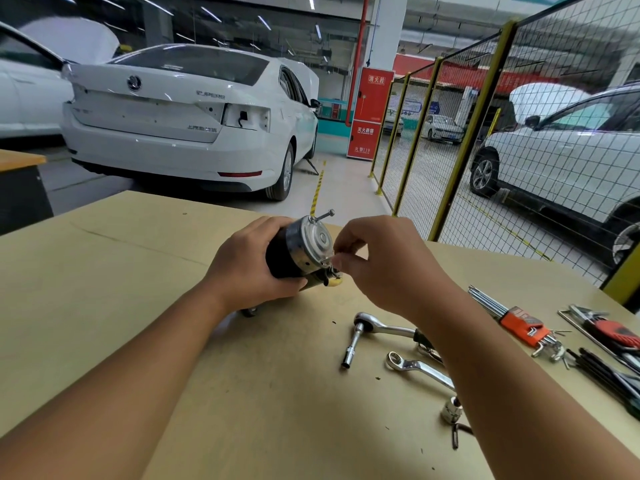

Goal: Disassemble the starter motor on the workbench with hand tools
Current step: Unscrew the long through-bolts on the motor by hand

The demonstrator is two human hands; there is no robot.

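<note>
Ratchet handle (398,329) under right forearm

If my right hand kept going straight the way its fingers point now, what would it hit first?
The right hand points left at the starter motor, fingertips pinching something small at the lower edge of its silver end cap. It would probably meet that end cap first, though depth is unclear.

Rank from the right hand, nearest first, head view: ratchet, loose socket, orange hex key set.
From the right hand, working at the starter motor:
1. Ratchet, on the bench just below the hand.
2. Orange hex key set, off to the right.
3. Loose socket, at the near edge beside the forearm.
Items 2 and 3 are close in the image; treat that order loosely.
</note>
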